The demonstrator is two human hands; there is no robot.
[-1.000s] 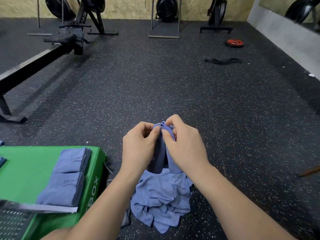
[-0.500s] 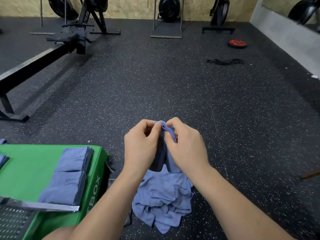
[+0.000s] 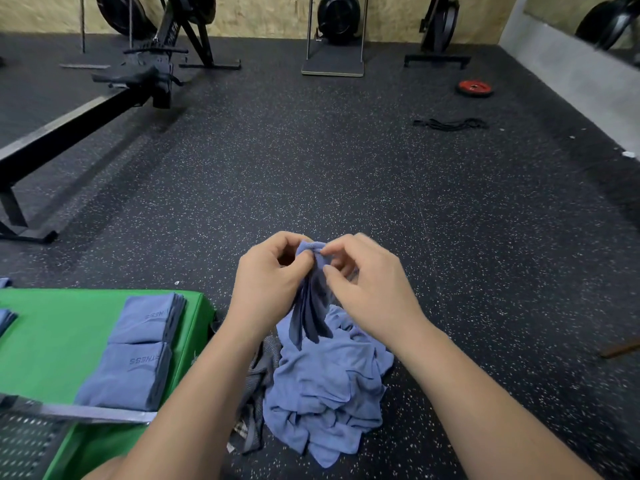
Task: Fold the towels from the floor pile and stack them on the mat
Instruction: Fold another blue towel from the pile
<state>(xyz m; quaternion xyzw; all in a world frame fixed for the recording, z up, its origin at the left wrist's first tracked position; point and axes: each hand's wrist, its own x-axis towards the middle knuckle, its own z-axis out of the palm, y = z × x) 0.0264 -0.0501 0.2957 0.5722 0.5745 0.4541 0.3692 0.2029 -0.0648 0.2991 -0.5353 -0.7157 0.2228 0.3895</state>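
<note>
A blue towel (image 3: 310, 313) hangs bunched in front of me, above the floor pile of blue towels (image 3: 329, 393). My left hand (image 3: 266, 285) pinches the towel's top edge between thumb and fingers. My right hand (image 3: 367, 285) pinches the same edge just to the right, its fingers partly spread. On the green mat (image 3: 59, 344) at the lower left lie two stacks of folded blue towels (image 3: 138, 351), one behind the other. A further folded towel (image 3: 5, 318) shows at the mat's left edge.
A rowing machine (image 3: 86, 109) stretches across the left of the black speckled floor. More gym machines stand along the back wall. A red weight plate (image 3: 475, 87) and a black band (image 3: 450, 124) lie far right. A perforated metal piece (image 3: 31, 441) sits at the bottom left.
The towel's top edge has been worked along between my fingers. My right hand's fingers have loosened and spread a little; both hands stay close together above the pile.
</note>
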